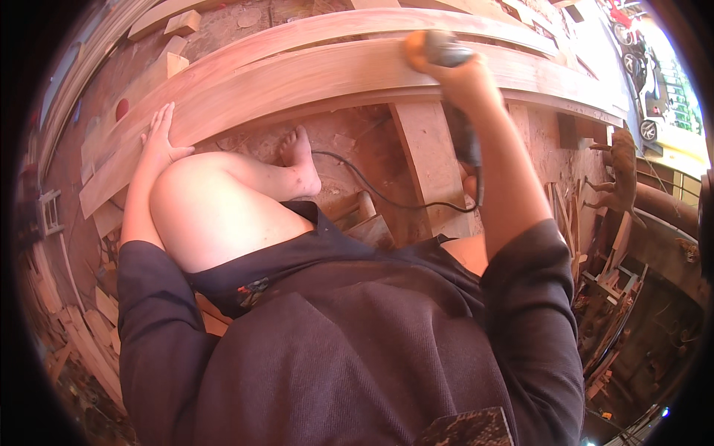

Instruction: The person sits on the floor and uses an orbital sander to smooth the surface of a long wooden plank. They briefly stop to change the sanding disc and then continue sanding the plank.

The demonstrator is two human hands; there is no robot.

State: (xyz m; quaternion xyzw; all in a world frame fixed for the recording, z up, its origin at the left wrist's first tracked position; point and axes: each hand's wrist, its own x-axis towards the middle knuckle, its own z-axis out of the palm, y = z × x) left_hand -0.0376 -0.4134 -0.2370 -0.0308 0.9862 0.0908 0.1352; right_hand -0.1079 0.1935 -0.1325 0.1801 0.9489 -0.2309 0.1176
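A long, wide wooden plank (312, 78) lies across the view in front of me. On its left part my left hand (158, 135) rests flat with the fingers stretched out. My right hand (465, 74) is closed around a corded angle grinder (439, 49), orange and dark grey, whose head is over the plank's right half. Motion smears the tool, so its exact contact with the wood cannot be made out. Its dark rear part shows beside my forearm, and a black cord (372, 186) loops from it toward my bare foot (299, 163).
A second plank (297, 36) lies just beyond the first. Beneath them runs a wooden support beam (431, 160). Wood offcuts (182, 24) lie at the far left. To the right stands a brown dog (623, 175) by piled scrap wood (610, 286); motorbikes (645, 89) are farther off.
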